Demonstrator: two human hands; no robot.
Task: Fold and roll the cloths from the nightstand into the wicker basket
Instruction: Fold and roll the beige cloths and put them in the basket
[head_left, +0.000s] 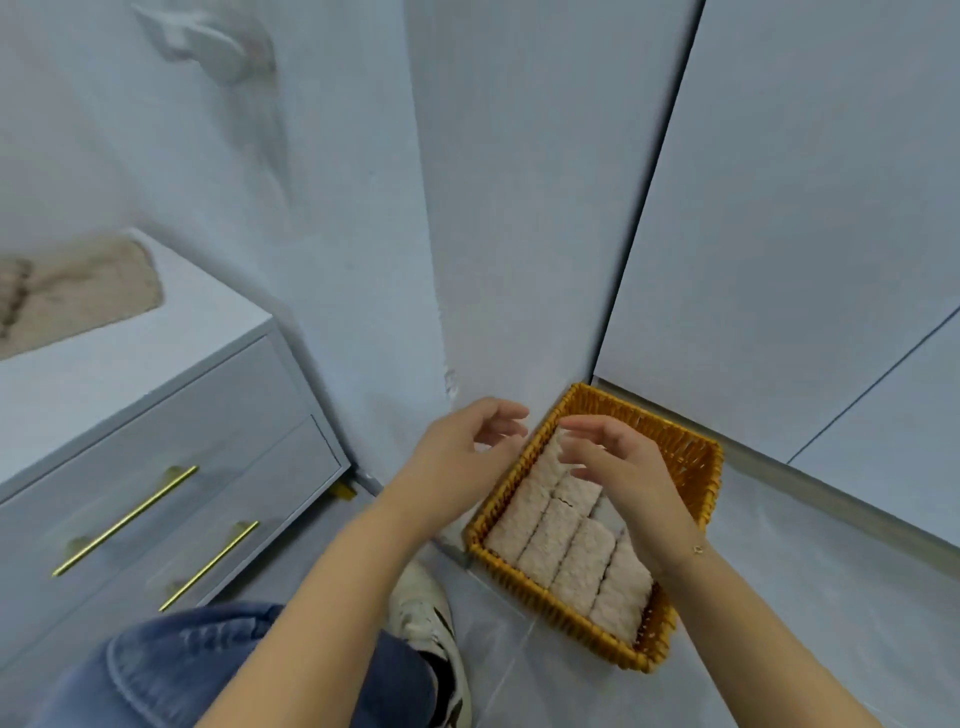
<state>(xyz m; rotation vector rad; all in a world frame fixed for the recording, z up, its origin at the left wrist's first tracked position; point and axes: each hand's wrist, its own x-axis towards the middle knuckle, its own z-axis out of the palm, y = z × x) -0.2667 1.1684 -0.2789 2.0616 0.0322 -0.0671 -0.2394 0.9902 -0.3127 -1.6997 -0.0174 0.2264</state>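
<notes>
No writing or brand can be read. At lower centre, the wicker basket (691, 457) stands on the floor in the corner, with rolled cloths (566, 551) side by side in it. The left hand (462, 441) and the right hand (618, 462) hover above it, fingers loosely spread, holding nothing. At left, one flat cloth (78, 291) lies on the nightstand (171, 374). A shoe (426, 618) is beside the basket.

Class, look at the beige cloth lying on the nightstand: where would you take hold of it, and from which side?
Probably pinch the cloth at its rounded right-hand end, the part nearest the free hands, coming down from above with the fingers. It lies flat and spread on the nightstand top, so no fold stands up to grab; its left part runs out of view.
</notes>
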